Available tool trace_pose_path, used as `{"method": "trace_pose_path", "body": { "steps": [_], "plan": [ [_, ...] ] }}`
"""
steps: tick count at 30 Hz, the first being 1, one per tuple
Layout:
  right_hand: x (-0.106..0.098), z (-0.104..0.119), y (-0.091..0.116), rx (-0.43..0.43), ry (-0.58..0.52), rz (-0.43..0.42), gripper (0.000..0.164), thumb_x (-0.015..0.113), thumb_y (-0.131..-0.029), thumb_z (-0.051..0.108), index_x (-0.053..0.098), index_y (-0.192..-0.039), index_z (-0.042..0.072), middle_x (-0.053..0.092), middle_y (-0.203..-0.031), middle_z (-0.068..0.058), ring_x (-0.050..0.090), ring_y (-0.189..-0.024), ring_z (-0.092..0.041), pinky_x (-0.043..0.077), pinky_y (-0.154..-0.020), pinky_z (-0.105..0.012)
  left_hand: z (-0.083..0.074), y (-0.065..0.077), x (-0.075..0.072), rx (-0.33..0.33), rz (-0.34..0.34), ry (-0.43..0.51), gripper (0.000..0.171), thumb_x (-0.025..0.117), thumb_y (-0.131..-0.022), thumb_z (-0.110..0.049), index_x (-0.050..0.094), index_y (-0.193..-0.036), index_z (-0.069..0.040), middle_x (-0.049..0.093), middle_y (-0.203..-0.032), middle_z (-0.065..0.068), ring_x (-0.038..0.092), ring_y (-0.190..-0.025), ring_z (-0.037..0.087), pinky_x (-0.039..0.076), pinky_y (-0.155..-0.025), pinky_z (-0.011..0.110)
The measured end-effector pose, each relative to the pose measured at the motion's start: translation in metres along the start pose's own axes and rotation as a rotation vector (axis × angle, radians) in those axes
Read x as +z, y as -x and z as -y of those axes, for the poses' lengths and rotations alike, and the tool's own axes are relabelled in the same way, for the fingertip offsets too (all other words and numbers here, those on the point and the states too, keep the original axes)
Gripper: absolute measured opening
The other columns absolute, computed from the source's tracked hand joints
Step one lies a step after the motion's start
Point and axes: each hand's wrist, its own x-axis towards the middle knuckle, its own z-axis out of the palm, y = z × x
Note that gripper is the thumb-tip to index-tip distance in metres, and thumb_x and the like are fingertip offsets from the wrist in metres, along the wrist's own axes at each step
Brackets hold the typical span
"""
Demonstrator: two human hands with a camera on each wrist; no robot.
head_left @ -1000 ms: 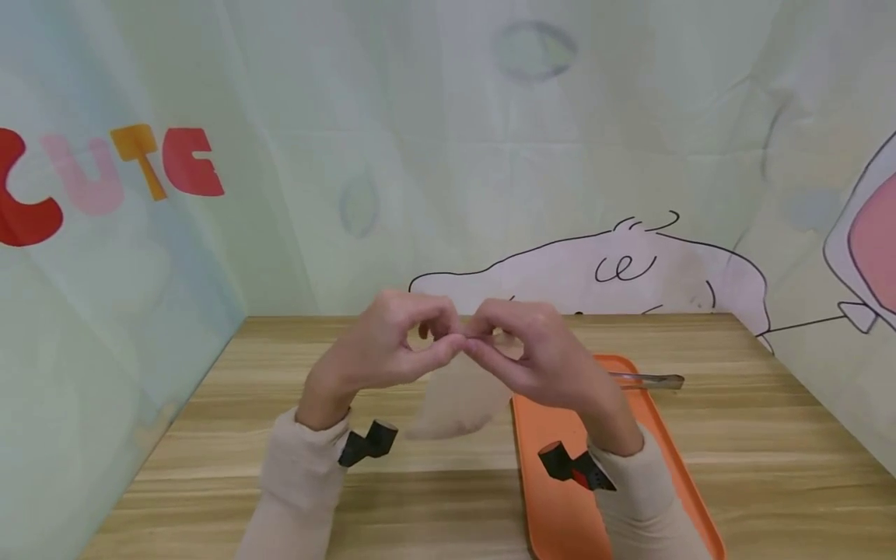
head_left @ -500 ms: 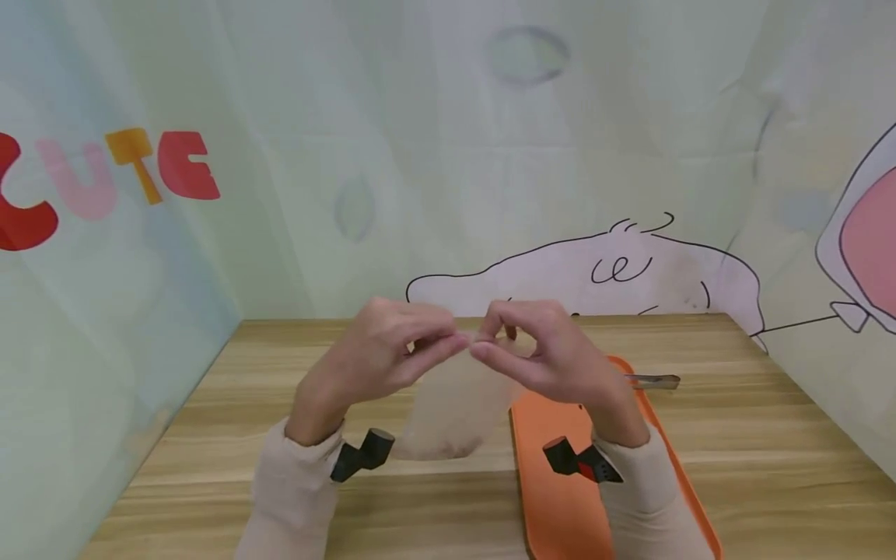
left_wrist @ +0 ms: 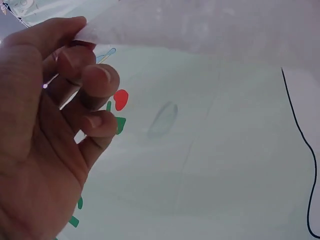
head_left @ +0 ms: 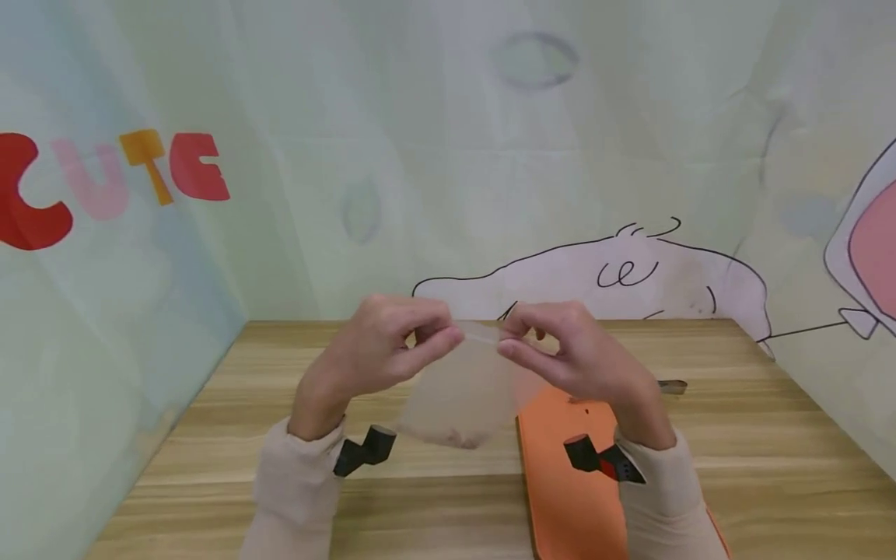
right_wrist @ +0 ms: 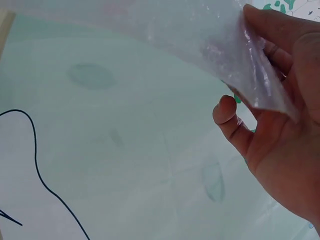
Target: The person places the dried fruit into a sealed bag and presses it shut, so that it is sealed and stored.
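Note:
A translucent plastic bag [head_left: 462, 393] hangs over the table in the head view, with a small brownish patch near its bottom that is too blurred to identify. My left hand [head_left: 385, 342] pinches its top edge between thumb and fingers. A short way to the right, my right hand [head_left: 570, 350] pinches the same edge, and the film runs between the two hands. In the left wrist view, the bag [left_wrist: 200, 25] leaves the fingertips of the left hand [left_wrist: 45, 115]. Loose film of the bag [right_wrist: 230, 55] lies against the palm of the right hand [right_wrist: 295, 115].
An orange tray [head_left: 567, 482] lies on the wooden table [head_left: 434, 513], partly beneath my right forearm. The end of a metal utensil [head_left: 673, 386] shows past the right wrist; its other part is hidden. A printed cloth backdrop [head_left: 420, 140] stands behind and at both sides.
My hands were together at the bag's top edge; the right hand has moved to the right, and a stretch of the edge now shows between them. The left hand has barely moved.

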Motion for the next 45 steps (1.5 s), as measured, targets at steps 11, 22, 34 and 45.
{"method": "trace_pose_path", "body": {
  "steps": [11,22,34,45],
  "plan": [
    [-0.004,0.014,0.000,-0.074,0.044,-0.006,0.012,0.064,-0.100,0.017,0.061,-0.088,0.015,0.056,-0.078,0.010,0.053,-0.071,-0.005,0.045,-0.063,-0.025,-0.007,-0.010,0.015,0.036,0.018,0.037,0.043,0.052,-0.105,-0.032,0.051,-0.066,-0.015,0.038,-0.057,-0.008,0.034,-0.050,0.000,0.026,-0.047,0.017],
    [-0.006,0.002,0.003,-0.054,-0.007,0.020,0.011,0.062,-0.101,0.016,0.061,-0.091,0.016,0.055,-0.080,0.011,0.052,-0.071,-0.006,0.045,-0.068,-0.027,-0.008,-0.002,-0.002,0.068,-0.005,-0.043,0.049,0.046,-0.107,-0.031,0.040,-0.061,-0.015,0.030,-0.057,-0.006,0.026,-0.048,-0.001,0.020,-0.045,0.017],
    [-0.020,-0.004,0.015,0.058,0.074,-0.043,0.021,0.073,-0.089,-0.002,0.064,-0.082,0.016,0.059,-0.075,0.013,0.052,-0.066,-0.006,0.041,-0.059,-0.022,-0.008,0.002,-0.018,0.009,-0.002,0.005,0.048,0.048,-0.107,-0.033,0.040,-0.063,-0.016,0.026,-0.057,-0.006,0.022,-0.053,-0.001,0.018,-0.049,0.018],
    [-0.009,-0.009,0.018,0.287,-0.048,0.065,0.022,0.069,-0.096,0.014,0.062,-0.076,0.019,0.054,-0.062,0.006,0.045,-0.052,-0.008,0.035,-0.047,-0.023,0.006,0.033,-0.022,-0.339,0.271,0.338,0.021,0.062,-0.098,-0.001,0.068,-0.082,-0.013,0.058,-0.063,-0.006,0.055,-0.051,0.006,0.044,-0.045,0.023]
  ]
}}
